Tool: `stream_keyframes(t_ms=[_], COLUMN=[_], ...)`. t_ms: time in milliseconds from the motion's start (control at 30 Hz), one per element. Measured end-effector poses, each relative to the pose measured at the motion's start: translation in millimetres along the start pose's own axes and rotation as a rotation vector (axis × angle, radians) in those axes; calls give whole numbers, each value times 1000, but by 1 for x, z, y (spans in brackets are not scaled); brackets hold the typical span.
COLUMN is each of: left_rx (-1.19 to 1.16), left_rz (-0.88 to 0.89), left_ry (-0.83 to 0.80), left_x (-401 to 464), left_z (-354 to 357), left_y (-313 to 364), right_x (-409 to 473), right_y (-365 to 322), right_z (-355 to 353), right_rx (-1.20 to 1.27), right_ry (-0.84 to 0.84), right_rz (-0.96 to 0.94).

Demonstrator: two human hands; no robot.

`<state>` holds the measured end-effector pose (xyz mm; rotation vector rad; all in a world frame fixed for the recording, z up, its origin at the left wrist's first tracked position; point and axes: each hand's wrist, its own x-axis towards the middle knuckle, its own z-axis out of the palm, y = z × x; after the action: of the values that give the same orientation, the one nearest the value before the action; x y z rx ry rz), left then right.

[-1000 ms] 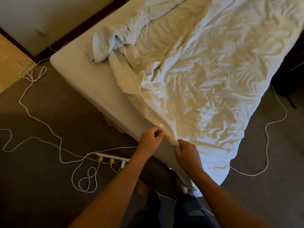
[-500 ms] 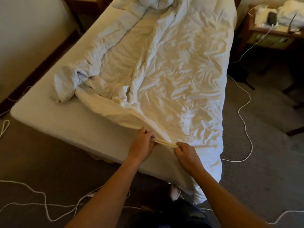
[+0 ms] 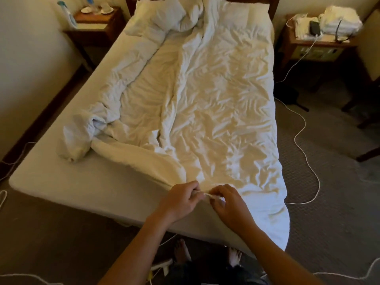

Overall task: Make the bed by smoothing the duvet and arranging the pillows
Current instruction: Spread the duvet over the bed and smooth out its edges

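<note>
Since a second ago the hands have closed together, left hand [image 3: 181, 200] and right hand [image 3: 228, 202] both pinching the duvet [image 3: 205, 103] hem between them; beyond, it lies bunched leftward. Best spread the grips apart, then pull evenly.

view: just one, head cam, so no second view to share anything with
spot: standing at the foot of the bed [image 3: 61, 182]
facing: forward and down along the mattress toward the headboard [image 3: 248, 1]
closeness: hands right under the lens, far end small
coverage: wide-angle, catches both nightstands and the carpet on each side
</note>
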<state>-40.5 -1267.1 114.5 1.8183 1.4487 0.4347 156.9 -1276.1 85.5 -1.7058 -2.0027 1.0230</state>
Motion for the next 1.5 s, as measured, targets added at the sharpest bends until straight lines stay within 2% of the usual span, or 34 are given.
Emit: stream_keyframes(t_ms=[100, 300, 400, 500, 633, 733, 833, 967, 1067, 1167, 1300, 1367, 1433, 1500], left_rx=[-80, -145, -21, 129, 200, 110, 8, 11, -3, 112, 75, 103, 140, 151], left_rz=[20, 99, 159, 201, 73, 34, -21, 117, 37, -60, -11, 11, 32, 65], left_ry=[-53, -28, 49, 198, 313, 287, 362, 277, 272, 278, 142, 115, 182, 337], left_x=[5, 4, 10, 11, 7, 9, 13, 12, 11, 19, 29, 32, 34, 33], left_z=[-8, -11, -3, 0, -12, -20, -17, 5, 8, 0, -9, -10, -14, -21], left_y=[-1, -31, -50, -74, -101, -99, -85, -78, -70, -73, -88, -89, -84, -74], right_x=[-1, -2, -6, -10, -15, -17, -18, -14, -11, -7, 5, 13, 18, 22], right_y=[-23, -39, -47, -54, -58, -59, -58, -56, -50, -48, -43, -41, -39, -33], right_z=[5, 3, 2, -6, -17, -18, -20, -31, -38, -40, -46, -48, -48, -50], right_rx=[92, 202, 252, 327, 392, 409, 440, 441, 423, 442, 449, 433, 430, 434], right_ry=[29, 92, 126, 222, 299, 343, 335, 265, 236, 235, 312, 296, 287, 322], right_rz=[37, 163, 205, 265, 290, 312, 331, 289, 278, 264, 286, 285, 277, 283])
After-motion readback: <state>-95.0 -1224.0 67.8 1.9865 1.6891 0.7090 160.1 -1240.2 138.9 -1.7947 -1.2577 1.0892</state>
